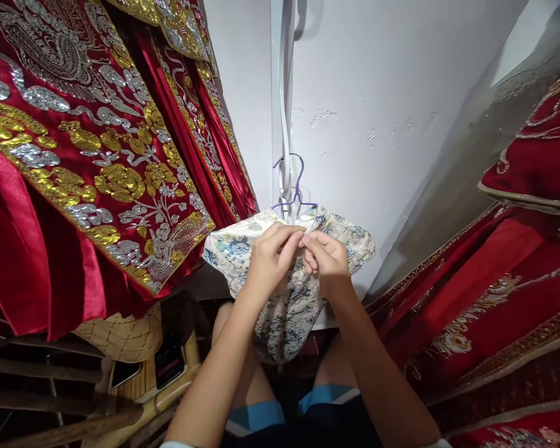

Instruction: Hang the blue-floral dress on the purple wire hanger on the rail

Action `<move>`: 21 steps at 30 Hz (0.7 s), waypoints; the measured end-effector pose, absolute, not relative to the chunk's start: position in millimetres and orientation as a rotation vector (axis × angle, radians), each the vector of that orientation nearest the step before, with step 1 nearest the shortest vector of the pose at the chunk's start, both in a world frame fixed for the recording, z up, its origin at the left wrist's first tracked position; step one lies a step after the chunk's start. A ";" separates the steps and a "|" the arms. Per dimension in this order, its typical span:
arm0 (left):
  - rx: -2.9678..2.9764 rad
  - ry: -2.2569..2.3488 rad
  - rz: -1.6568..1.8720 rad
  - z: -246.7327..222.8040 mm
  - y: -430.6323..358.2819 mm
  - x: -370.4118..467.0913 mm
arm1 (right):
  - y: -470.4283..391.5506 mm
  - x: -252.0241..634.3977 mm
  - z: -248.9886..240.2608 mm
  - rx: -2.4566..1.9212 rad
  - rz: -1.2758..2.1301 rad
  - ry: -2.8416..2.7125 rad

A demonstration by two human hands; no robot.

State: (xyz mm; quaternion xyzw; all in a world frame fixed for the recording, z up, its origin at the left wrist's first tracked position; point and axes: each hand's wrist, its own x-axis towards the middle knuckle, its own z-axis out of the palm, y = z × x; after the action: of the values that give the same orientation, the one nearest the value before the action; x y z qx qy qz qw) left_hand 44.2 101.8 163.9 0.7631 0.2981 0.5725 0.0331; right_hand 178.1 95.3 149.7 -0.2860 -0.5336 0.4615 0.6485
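Note:
A white garment with a blue floral print (287,317) hangs on a thin purple hanger (299,180), whose hook is at a pale vertical strap or pole. At the garment's neckline, my left hand (276,247) pinches the front edge of the cloth between thumb and fingers. Close beside it, fingertips touching or nearly so, my right hand (324,252) is also closed on the garment just below the collar. Whatever small part lies between the fingertips is hidden.
Red garments with gold and silver embroidery (121,180) hang at the left, more red embroidered cloth (508,280) at the right. A white wall (354,93) stands behind. At lower left, a wooden chair (168,398) holds two phones (169,361) beside a woven tan item (121,336).

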 end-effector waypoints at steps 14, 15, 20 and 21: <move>1.522 1.197 2.298 181.5 111.2 -9.8 | 108.3 172.0 92.2 -0.945 1.063 -1.351; 1.243 1.137 2.305 176.4 117.8 -23.2 | 102.8 173.2 87.3 -0.945 1.061 -1.375; 0.612 0.893 2.053 121.3 144.8 -66.9 | 71.7 172.8 67.5 -0.952 1.108 -1.462; 0.525 0.823 1.993 107.0 146.4 -67.2 | 67.0 171.1 63.3 -0.947 1.146 -1.450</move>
State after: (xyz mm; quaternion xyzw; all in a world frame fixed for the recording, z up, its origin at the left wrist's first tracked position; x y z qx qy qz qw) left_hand -67.2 146.4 107.0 0.2120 0.3321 0.8041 0.4451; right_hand 171.1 67.0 63.3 -0.3930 -0.6015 0.4753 0.5077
